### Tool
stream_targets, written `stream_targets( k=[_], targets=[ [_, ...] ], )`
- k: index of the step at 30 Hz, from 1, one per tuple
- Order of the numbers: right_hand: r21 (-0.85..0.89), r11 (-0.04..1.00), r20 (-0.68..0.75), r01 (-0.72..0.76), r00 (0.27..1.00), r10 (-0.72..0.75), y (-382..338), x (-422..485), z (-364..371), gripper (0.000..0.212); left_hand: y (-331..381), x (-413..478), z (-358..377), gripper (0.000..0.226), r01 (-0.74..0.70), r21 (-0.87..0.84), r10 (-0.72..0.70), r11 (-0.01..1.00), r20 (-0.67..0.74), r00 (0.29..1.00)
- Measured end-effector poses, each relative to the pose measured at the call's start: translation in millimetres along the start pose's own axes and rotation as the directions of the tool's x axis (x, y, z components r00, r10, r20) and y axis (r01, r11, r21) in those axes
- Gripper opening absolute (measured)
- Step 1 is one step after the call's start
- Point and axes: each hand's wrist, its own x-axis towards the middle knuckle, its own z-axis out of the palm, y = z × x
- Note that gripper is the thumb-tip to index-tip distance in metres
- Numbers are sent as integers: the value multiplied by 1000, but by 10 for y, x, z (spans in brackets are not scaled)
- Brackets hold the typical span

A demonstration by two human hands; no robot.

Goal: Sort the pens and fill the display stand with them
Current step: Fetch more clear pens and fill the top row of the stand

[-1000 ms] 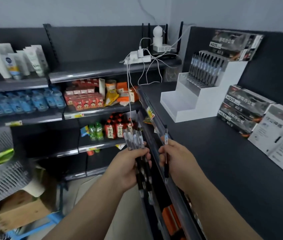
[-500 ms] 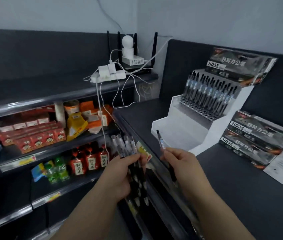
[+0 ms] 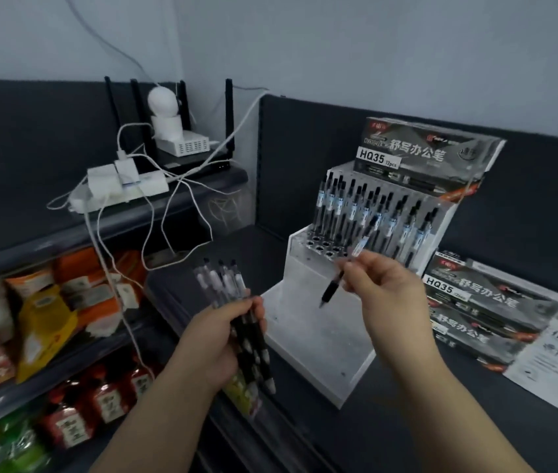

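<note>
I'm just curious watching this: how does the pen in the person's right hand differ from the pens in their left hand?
The single pen is pinched alone in the right hand; the bunch of pens is gripped together in the left hand. The single pen is tilted, tip down, in front of the display stand; the bunch stands nearly upright, off to the stand's left. They look like the same kind of pen.

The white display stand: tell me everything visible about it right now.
The display stand is a white, stepped, plastic-looking rack standing on the dark shelf top. Its upper tier holds upright black-capped pens, with empty holes at front left. The lower steps are bare. A pen box sits on top. Neither hand touches it.
</note>
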Motion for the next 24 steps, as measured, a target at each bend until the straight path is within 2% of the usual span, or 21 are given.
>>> stream_targets(
  k=[4,12,18,24],
  targets=[
    [-7,997,-71,82,994,-82,-55,314,148,14,141,287,102,13,-68,69,68,995,2,998],
    [-184,972,-212,148,959,-186,-101,749,517,10,493,1007,192,17,-26,108,9,994,153,988],
    [-386,921,-307,60,933,-189,-40,919,809,8,708,1443,297,19,50,219,-121,974,322,939],
    [-617,781,-360,-99,917,-168,103,951,1011,17,777,1631,249,21,125,291,-244,948,419,875]
  ],
)
